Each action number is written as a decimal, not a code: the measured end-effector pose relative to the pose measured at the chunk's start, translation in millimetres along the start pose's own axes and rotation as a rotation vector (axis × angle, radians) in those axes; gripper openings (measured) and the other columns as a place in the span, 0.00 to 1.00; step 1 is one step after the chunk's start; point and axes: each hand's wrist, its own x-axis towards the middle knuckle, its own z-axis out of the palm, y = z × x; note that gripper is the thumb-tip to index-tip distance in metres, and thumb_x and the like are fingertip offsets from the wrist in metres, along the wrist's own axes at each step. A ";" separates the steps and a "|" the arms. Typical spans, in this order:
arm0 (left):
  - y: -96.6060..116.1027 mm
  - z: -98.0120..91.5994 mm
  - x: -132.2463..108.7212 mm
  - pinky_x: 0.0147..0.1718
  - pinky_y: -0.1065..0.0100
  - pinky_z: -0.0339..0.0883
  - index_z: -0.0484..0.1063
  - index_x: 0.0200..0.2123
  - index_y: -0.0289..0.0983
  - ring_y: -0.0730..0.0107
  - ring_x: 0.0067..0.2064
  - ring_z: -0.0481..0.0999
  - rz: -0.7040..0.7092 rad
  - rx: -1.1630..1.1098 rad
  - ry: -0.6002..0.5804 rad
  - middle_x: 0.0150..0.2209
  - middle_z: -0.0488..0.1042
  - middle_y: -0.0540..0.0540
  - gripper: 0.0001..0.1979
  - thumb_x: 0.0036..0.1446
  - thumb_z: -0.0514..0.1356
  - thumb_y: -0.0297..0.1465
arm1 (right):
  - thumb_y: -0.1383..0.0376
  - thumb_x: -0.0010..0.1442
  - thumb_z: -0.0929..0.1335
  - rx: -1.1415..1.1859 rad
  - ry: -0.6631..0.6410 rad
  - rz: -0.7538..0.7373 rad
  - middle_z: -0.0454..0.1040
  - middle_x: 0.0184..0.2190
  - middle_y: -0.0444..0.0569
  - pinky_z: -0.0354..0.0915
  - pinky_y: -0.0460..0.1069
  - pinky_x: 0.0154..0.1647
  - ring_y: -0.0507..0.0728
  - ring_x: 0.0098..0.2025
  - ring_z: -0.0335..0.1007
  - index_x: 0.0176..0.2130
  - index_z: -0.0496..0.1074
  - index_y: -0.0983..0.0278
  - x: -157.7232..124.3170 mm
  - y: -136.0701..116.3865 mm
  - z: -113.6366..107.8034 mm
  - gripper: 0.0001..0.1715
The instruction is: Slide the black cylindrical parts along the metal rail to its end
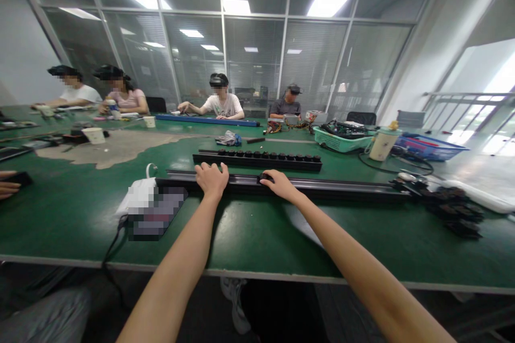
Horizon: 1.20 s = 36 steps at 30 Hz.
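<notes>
A long black rail (pixel 341 185) lies lengthwise across the green table in front of me. My left hand (pixel 212 178) is closed over it left of centre, fingers curled over the far edge. On the rail's channel, my right hand (pixel 280 185) grips a small black piece (pixel 263 177), partly hidden by the fingers. Just behind lies a shorter black rail (pixel 257 162) with a row of several small black pieces along its top. More black pieces (pixel 454 206) are heaped beyond the right end of the long rail.
A phone (pixel 156 214) and a white object (pixel 139 195) with a cable lie at left. Farther back stand a green basket (pixel 341 140), a blue basket (pixel 430 146), a bottle (pixel 384 142) and a paper cup (pixel 94 135). Several people sit across the table; another person's hand (pixel 8 185) shows at left.
</notes>
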 end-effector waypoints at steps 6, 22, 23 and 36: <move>22.1 -0.5 -11.6 0.41 0.54 0.68 0.78 0.36 0.36 0.46 0.45 0.74 0.141 -0.095 -0.034 0.41 0.74 0.32 0.25 0.71 0.47 0.43 | 0.63 0.67 0.70 -0.012 0.026 -0.004 0.78 0.50 0.56 0.65 0.55 0.59 0.59 0.54 0.73 0.52 0.78 0.64 -8.1 13.1 -9.0 0.15; 33.7 17.6 -21.3 0.37 0.65 0.63 0.77 0.32 0.41 0.61 0.38 0.77 0.537 -0.462 -0.183 0.35 0.79 0.42 0.19 0.70 0.51 0.40 | 0.64 0.68 0.68 -0.028 0.027 -0.029 0.76 0.52 0.57 0.63 0.58 0.64 0.61 0.57 0.72 0.54 0.76 0.64 -33.0 51.5 -37.4 0.16; 33.5 18.5 -21.0 0.38 0.65 0.64 0.78 0.33 0.41 0.61 0.38 0.77 0.542 -0.476 -0.188 0.36 0.80 0.42 0.19 0.70 0.52 0.41 | 0.64 0.68 0.68 -0.032 0.030 -0.025 0.76 0.53 0.57 0.63 0.58 0.64 0.61 0.57 0.72 0.54 0.76 0.64 -33.9 53.0 -38.8 0.16; 29.0 27.1 -15.2 0.42 0.63 0.70 0.81 0.31 0.42 0.61 0.40 0.80 0.553 -0.681 -0.234 0.36 0.82 0.43 0.20 0.67 0.57 0.47 | 0.62 0.66 0.69 -0.044 0.063 -0.017 0.78 0.53 0.56 0.64 0.58 0.64 0.62 0.57 0.74 0.53 0.77 0.61 -51.7 80.5 -60.4 0.16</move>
